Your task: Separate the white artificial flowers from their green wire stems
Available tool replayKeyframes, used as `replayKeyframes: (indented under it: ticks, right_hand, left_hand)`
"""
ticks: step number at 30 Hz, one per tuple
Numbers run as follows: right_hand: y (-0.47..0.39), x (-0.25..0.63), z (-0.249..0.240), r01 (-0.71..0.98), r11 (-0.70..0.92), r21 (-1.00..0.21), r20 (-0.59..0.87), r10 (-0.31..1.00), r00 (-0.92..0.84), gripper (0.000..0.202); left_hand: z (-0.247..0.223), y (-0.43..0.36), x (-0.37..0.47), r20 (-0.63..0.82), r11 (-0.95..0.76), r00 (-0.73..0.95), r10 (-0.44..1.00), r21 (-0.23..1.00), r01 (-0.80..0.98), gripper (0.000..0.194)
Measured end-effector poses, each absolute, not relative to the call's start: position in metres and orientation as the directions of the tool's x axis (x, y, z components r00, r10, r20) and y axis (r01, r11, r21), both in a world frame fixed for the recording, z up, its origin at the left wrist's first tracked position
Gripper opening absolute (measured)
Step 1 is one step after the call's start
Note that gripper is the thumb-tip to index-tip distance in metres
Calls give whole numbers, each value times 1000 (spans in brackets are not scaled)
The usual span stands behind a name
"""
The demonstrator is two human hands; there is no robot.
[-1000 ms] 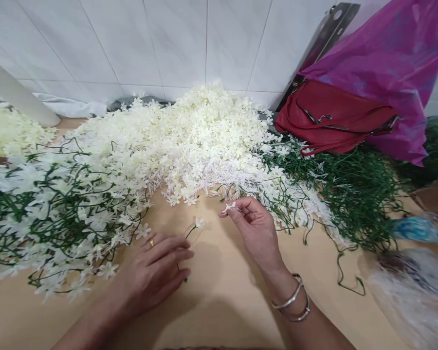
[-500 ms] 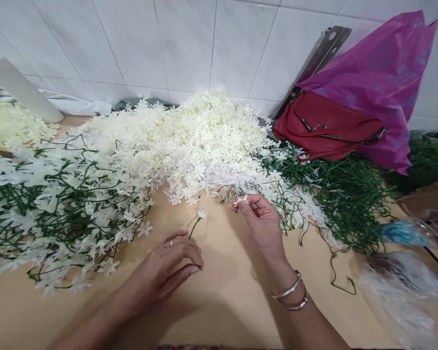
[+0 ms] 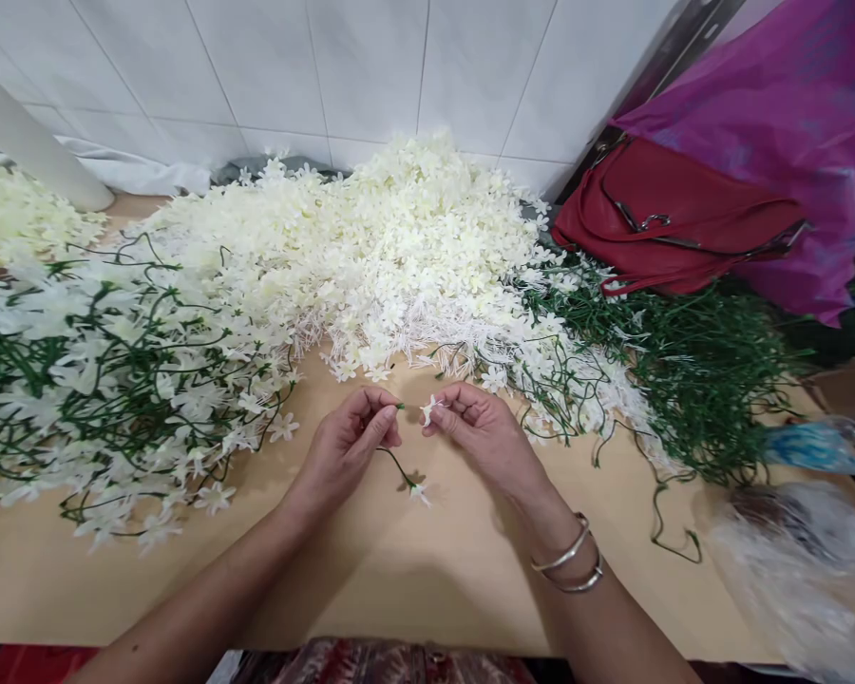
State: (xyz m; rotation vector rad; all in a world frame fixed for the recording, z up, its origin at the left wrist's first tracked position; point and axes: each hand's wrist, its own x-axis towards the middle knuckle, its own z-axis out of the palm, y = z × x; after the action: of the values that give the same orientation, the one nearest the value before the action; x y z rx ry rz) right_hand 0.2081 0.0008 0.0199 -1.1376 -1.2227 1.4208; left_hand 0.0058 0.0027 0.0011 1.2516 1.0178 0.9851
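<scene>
Between thumb and fingers, my left hand (image 3: pixel 356 432) pinches a green artificial flower stem (image 3: pixel 397 467). One green tip pokes out toward the right, and a white flower (image 3: pixel 419 493) hangs on the stem's lower end. Facing it across a small gap, my right hand (image 3: pixel 474 423) is closed on a loose white flower (image 3: pixel 431 410). Behind both hands lies a heap of white and cream flowers (image 3: pixel 427 228). Flowers on green stems (image 3: pixel 128 380) are piled at the left.
Bare green stems (image 3: pixel 712 370) are heaped at the right, below a red handbag (image 3: pixel 676 214) and a purple plastic bag (image 3: pixel 784 123). Clear plastic (image 3: pixel 790 570) lies near the right edge. A white roll (image 3: pixel 43 142) leans at the far left, by the tiled wall (image 3: pixel 370 66).
My left hand has risen and closed on the stem, whose flower now points downward. My right hand has shifted slightly left with its flower. The view has tilted down a little.
</scene>
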Motion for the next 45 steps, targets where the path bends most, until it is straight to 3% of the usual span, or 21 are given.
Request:
replayKeyframes:
  ticks: [24, 31, 41, 45]
  right_hand:
    - [0, 205, 17, -86, -213, -973, -180, 939, -292, 29]
    - [3, 203, 18, -103, -239, -966, -199, 933, -300, 30]
    - [2, 200, 16, -82, -221, -972, -190, 939, -288, 29]
    - [4, 201, 14, -104, -206, -973, -171, 946, -276, 29]
  left_hand:
    - [1, 2, 2, -73, 60, 425, 902, 997, 44, 25]
    - [3, -1, 4, -48, 47, 397, 917, 999, 13, 22]
    - [-4, -4, 4, 12, -68, 360, 933, 987, 143, 22]
    - [-3, -4, 8, 13, -55, 349, 937, 992, 111, 25]
